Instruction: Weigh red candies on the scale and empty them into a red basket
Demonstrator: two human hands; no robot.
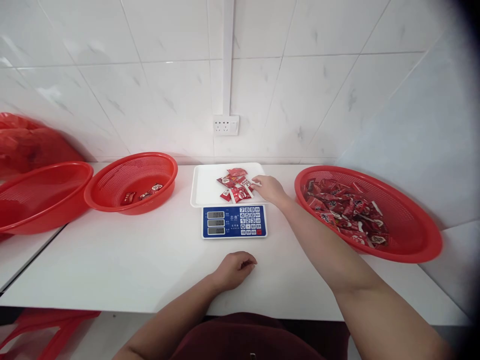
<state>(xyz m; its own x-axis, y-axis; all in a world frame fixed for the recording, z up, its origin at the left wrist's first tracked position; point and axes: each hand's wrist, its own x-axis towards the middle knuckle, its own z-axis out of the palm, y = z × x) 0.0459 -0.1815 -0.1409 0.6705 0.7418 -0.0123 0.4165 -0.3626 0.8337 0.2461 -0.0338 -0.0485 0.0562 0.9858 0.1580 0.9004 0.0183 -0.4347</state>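
Note:
A digital scale (234, 221) with a blue keypad front stands mid-table, a white tray (204, 187) on top. Several red snack packets (235, 186) lie in a small pile on the tray. My right hand (269, 189) reaches over the tray's right side, fingers pinched on a packet at the pile's edge. My left hand (235, 267) rests on the white table in front of the scale, fingers curled loosely, holding nothing. To the right a red mesh basket (408, 235) holds many more red packets (347, 210).
Left of the scale a red mesh basket (112, 182) holds a few packets (140, 195). A second red basket (37, 195) sits further left beside a red plastic bag (22, 142). A wall socket (225, 125) is on the tiled wall behind.

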